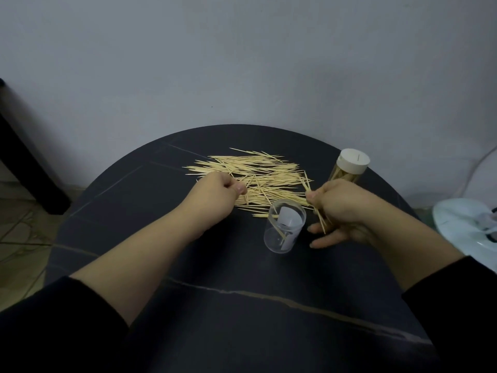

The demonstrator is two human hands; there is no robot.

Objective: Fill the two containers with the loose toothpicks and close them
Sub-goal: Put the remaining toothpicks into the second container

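A wide pile of loose toothpicks (258, 176) lies on the round black table (188, 278). My left hand (217, 192) sits at the pile's left edge, fingers curled, pinching toothpicks there. My right hand (338, 214) grips a small bundle of toothpicks that stick out above and below its fingers. Between the hands stands an open clear container (285, 230) with a white label and a few toothpicks inside. A second container (348, 168), filled with toothpicks and closed by a white lid, stands behind my right hand.
A grey wall rises just behind the table. A dark piece of furniture (29, 168) stands at the left on a tiled floor. A white object (462, 227) lies beyond the table's right edge.
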